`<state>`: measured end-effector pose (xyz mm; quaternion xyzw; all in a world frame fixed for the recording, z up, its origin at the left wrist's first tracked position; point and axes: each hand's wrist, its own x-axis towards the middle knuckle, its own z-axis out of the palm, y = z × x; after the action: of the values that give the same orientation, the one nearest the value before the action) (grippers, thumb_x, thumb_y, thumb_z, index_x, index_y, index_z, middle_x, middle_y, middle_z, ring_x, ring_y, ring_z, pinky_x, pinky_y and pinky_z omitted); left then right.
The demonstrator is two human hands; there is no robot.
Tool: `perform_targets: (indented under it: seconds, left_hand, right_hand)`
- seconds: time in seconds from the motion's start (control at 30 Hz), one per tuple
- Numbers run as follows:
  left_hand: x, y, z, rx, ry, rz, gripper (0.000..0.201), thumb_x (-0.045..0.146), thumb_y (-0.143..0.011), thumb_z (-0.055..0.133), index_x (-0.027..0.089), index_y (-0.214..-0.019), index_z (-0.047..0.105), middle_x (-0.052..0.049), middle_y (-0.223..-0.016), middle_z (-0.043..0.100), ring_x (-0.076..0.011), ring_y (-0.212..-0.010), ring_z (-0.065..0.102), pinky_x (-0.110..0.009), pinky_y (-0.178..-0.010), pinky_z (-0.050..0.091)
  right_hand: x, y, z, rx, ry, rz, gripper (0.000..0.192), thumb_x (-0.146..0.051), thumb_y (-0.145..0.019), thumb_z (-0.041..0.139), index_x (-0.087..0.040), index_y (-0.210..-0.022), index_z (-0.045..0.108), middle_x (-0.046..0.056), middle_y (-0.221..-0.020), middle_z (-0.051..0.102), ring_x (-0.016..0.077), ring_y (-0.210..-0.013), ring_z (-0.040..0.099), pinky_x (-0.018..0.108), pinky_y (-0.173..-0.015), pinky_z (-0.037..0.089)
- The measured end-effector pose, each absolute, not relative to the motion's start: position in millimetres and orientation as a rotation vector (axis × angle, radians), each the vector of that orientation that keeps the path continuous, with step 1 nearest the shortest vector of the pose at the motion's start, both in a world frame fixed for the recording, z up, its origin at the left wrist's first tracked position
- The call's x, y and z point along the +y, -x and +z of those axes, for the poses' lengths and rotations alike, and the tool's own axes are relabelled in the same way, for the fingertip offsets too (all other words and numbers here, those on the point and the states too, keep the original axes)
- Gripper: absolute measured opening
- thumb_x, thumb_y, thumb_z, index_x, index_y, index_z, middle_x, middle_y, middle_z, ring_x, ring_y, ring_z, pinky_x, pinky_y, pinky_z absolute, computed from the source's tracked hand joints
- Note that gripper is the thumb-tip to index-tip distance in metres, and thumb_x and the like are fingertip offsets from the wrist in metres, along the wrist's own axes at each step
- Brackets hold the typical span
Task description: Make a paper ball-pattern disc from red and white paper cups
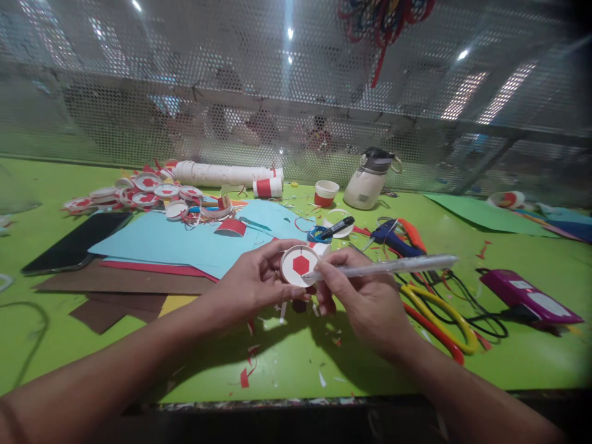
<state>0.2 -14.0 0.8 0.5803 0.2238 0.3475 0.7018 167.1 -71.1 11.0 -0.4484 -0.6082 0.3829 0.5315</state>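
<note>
My left hand (259,280) pinches a round white paper disc with a red hexagon (298,265), mid-frame. Right hand (365,296) grips a clear glue stick (393,266), tip on the disc.

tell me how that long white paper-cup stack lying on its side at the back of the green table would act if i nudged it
The long white paper-cup stack lies on its side and is round, so it would probably roll. It looks like thin paper, so likely light for its length. Being nested cups, it may bend or slide apart if lifted by one end near the red-banded cup.
</note>
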Motion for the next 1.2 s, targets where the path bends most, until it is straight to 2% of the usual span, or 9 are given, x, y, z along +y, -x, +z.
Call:
perform_targets:
  seconds: [0.5, 0.83, 1.0, 1.2]
  left_hand:
    - [-14.7, 0.5, -0.3, 0.487, -1.300, 0.752, 0.056, 0.012, -0.070, 0.074, 0.019, -0.120, 0.048, -0.002, -0.095, 0.067, -0.0133, -0.078, 0.066, -0.025, -0.071, 0.052]
    - [-15.5, -1.2, 0.3, 0.509, -1.265, 0.787, 0.057, 0.010, -0.066, 0.077, 0.017, -0.117, 0.052, -0.005, -0.101, 0.067, -0.0154, -0.083, 0.065, -0.027, -0.075, 0.053]
    - [-15.4, -1.2, 0.6, 0.494, -1.274, 0.785, 0.056, 0.010, -0.066, 0.077, 0.018, -0.116, 0.052, -0.004, -0.092, 0.067, -0.0156, -0.078, 0.066, -0.026, -0.071, 0.052]
    - [-16.1, -1.7, 1.7, 0.501, -1.280, 0.782, 0.056, 0.010, -0.066, 0.076, 0.017, -0.116, 0.051, -0.003, -0.092, 0.067, -0.0154, -0.078, 0.066, -0.027, -0.072, 0.052]
  right_hand:
    - [-71.6, -168.2, 10.3, -1.462, 1.070, 0.913, 0.022, -0.036, -0.090, 0.054, -0.018, -0.078, 0.053, -0.005, -0.055, 0.057, 0.0078, -0.044, 0.053, 0.021, -0.043, 0.044]
    - [-71.3, -167.9, 10.7, -1.463, 1.079, 0.914, 0.022, -0.035, -0.090, 0.054, -0.018, -0.077, 0.053, -0.005, -0.054, 0.057, 0.0080, -0.043, 0.053, 0.021, -0.043, 0.044]
    - [-71.4, -168.6, 10.1, -1.460, 1.086, 0.915, 0.022, -0.036, -0.090, 0.054, -0.019, -0.076, 0.053, -0.005, -0.054, 0.056, 0.0085, -0.043, 0.053, 0.022, -0.043, 0.044]
    - [-72.2, -169.2, 10.5, -1.457, 1.085, 0.924, 0.022, -0.035, -0.090, 0.054, -0.018, -0.076, 0.054, -0.005, -0.054, 0.057, 0.0081, -0.044, 0.053, 0.021, -0.043, 0.044]
